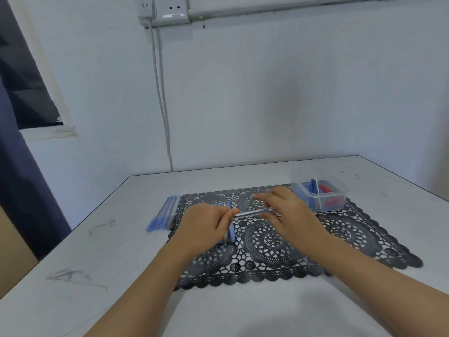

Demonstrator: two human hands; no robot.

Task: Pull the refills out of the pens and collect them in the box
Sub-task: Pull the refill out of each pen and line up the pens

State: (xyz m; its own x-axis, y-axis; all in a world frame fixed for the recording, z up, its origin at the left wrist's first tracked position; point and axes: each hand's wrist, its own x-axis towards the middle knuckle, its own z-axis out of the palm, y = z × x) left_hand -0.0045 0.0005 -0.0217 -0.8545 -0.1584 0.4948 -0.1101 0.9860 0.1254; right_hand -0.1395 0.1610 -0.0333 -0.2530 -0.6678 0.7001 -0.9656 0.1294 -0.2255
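fingers (224, 218) of the left hand (204, 226) are pinching one end of a clear pen (251, 212) while the right hand (289, 210) is gripping its other end, just above a black lace mat (274, 242). more pens (162, 215) are lying beside the mat's left edge on the scuffed white table (97, 251). the clear box (297, 190), holding blue and red pieces (313, 188), is sitting at the mat's far right corner. a white cable (162, 105) is hanging down the pale wall (291, 93) from a socket (167, 8).

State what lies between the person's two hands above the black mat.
In the head view, a clear pen bridges the gap between the left hand and the right hand, each gripping one end, above the mat.
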